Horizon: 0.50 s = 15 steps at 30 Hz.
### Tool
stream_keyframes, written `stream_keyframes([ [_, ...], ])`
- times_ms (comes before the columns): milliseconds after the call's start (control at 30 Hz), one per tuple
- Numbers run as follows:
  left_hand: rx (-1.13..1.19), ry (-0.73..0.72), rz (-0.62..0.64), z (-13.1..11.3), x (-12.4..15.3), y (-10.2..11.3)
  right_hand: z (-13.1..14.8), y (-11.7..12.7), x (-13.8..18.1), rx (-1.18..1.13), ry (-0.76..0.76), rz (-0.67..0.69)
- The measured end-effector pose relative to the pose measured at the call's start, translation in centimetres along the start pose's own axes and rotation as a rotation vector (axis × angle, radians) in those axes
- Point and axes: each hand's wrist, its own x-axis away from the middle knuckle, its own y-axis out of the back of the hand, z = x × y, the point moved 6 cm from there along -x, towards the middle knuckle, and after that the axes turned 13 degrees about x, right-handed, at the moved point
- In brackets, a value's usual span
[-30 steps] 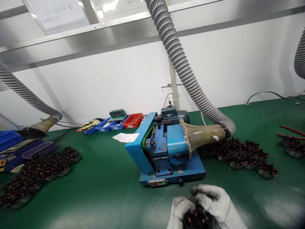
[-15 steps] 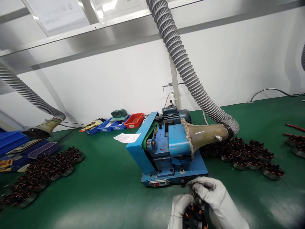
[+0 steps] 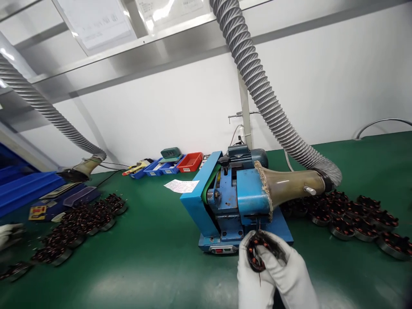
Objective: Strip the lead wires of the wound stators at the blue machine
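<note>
Both my hands wear white gloves and hold one motor stator (image 3: 252, 253), a dark ring with copper windings, at the front of a blue belt-driven machine (image 3: 252, 197). My left hand (image 3: 252, 285) grips the ring from the left and below. Around its right side is my right hand (image 3: 291, 268), with fingers reaching over the ring's middle. Thin wire ends point up from the stator toward the underside of the blue housing; whether they touch it I cannot tell. Another wire hangs below the ring.
Rows of stators (image 3: 341, 227) lie right of the machine, and more stators (image 3: 77, 227) at left. A grey hose (image 3: 273, 111) runs down to the machine's funnel (image 3: 289, 184). Another person's gloved hand (image 3: 9, 234) shows at the left edge. Small bins (image 3: 189, 162) stand by the wall.
My hands have raised the stator from the bottom edge to the machine's front, its wires now pointing up at the housing. The view has shifted left, bringing another person's glove into sight.
</note>
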Motion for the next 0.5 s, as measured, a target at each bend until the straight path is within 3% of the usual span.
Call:
stream_keyframes([
  [233,-0.403,-0.213,0.111,-2.1,-1.4,-2.9,3.0,-0.4,-2.1,0.175,0.159,-0.089],
  [500,-0.519,-0.177,0.121,-2.3,-1.8,-3.7,3.4,-0.1,-2.5,0.231,0.147,-0.143],
])
